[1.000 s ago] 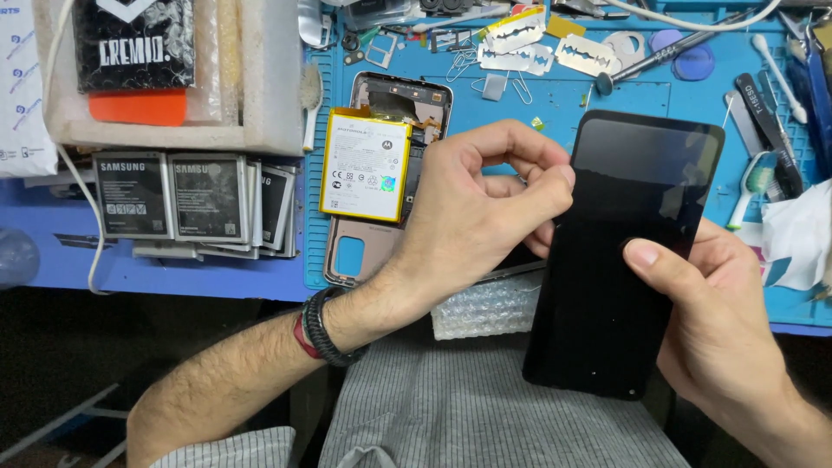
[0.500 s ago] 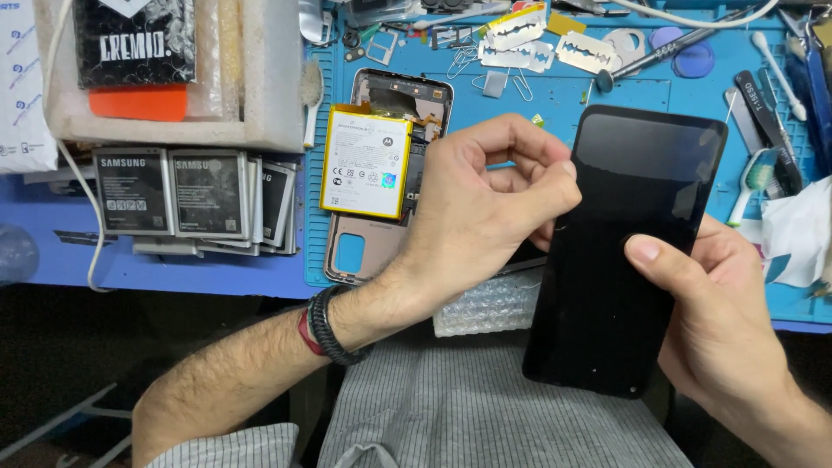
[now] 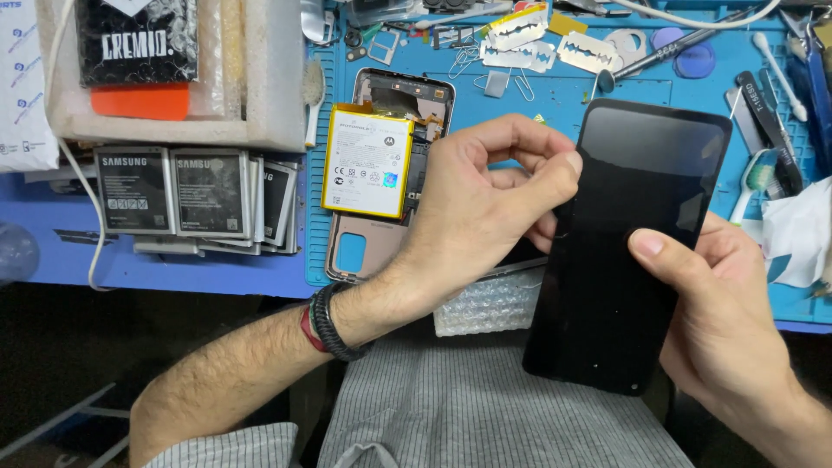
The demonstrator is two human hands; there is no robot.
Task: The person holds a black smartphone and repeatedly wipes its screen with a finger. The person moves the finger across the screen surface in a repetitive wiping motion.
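Right hand (image 3: 728, 321): fingers wrapped behind the black, glossy rectangular phone screen panel (image 3: 628, 243), thumb (image 3: 672, 260) laid flat across its face; a firm closed hold on the panel's right edge. The panel is carried upright, slightly tilted, above the lap and over the near edge of the tabletop, not resting on it.

Left hand (image 3: 481, 208): fingers curled, thumb and forefinger pinched together at the panel's upper left edge. Whether a film or tab sits between them cannot be told. A black braided wristband with red trim (image 3: 329, 322) sits on that wrist.

Step in hand, as judged: working along the panel's left edge, picking or peeling something thin. The next move would call for a steady hold from the right hand and a fine, even pull from the left.

Beyond the hands:
- Strip of clear bubble wrap (image 3: 490, 303), at the near tabletop edge, under the left hand.
- Opened phone body, back cover off (image 3: 381, 225), on the blue work mat (image 3: 563, 104), left of the panel.
- Yellow-edged white flat battery (image 3: 368, 160), lying on that body.
- Row of grey-black phone batteries (image 3: 191, 195), toward the left edge.
- Loose razor blades (image 3: 555, 48), far edge of the mat.
- Toothbrush with green-white head (image 3: 756, 178), near the right edge.
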